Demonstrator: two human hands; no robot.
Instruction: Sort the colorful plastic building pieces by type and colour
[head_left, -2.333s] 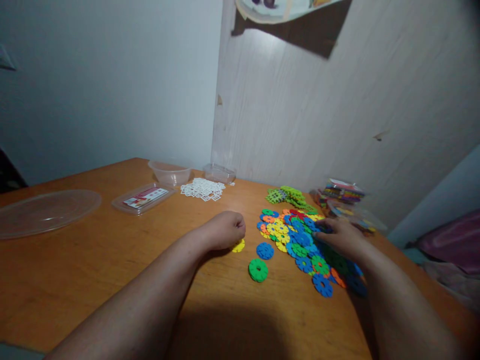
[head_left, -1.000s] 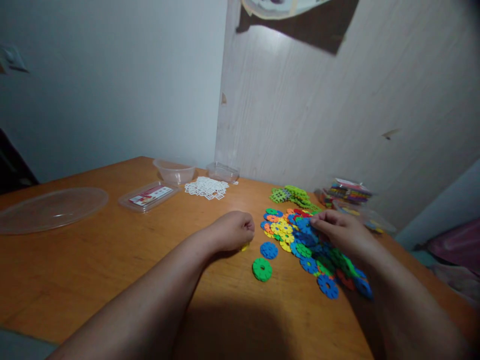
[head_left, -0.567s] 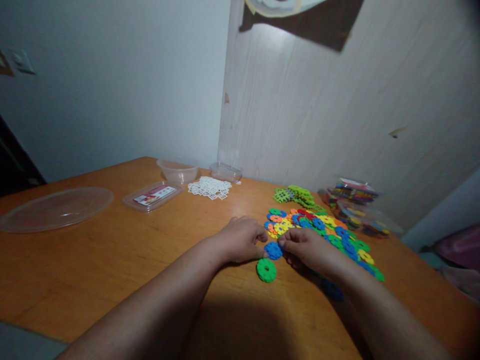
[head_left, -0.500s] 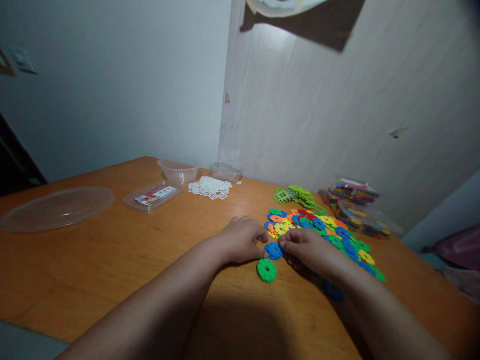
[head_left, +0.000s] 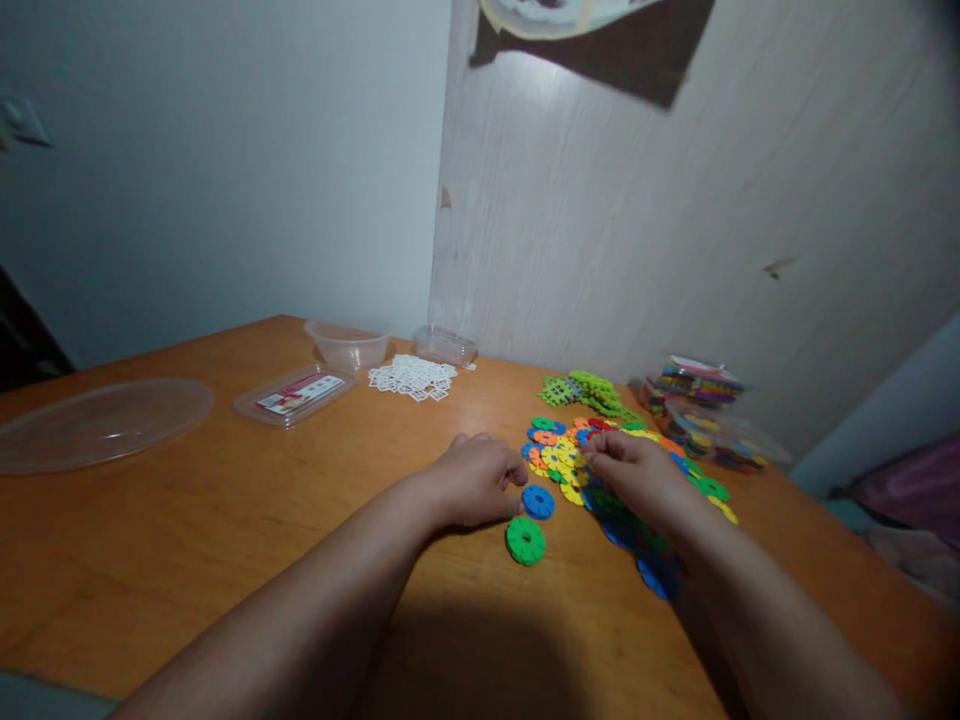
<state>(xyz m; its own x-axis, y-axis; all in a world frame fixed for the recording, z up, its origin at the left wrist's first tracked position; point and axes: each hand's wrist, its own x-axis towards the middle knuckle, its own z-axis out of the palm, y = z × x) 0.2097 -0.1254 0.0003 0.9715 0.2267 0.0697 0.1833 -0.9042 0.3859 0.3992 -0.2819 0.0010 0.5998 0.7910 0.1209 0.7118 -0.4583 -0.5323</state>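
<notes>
My left hand (head_left: 480,480) rests on the table with thumb and index finger apart. The thumb tip is at the left edge of a blue notched disc (head_left: 538,502), which looks like a small stack. Just nearer to me lies a green notched disc (head_left: 526,541). Over the pile of colourful notched discs (head_left: 561,458) is my right hand (head_left: 630,468), its thumb and fingers pinched together. A bit of blue shows at those fingertips, but I cannot make out whether it is held or part of the pile. That hand and forearm hide much of the pile.
Green lattice pieces (head_left: 589,390) lie behind the discs. White square pieces (head_left: 414,377) sit near a clear bowl (head_left: 349,345) and a clear box (head_left: 446,345). Further left are a labelled lid (head_left: 292,397) and an oval lid (head_left: 105,420). Packed containers (head_left: 697,385) stand far right.
My right hand has moved away from the blue disc, up and to the right over the pile. My left hand stays beside the blue disc. The view has shifted slightly.
</notes>
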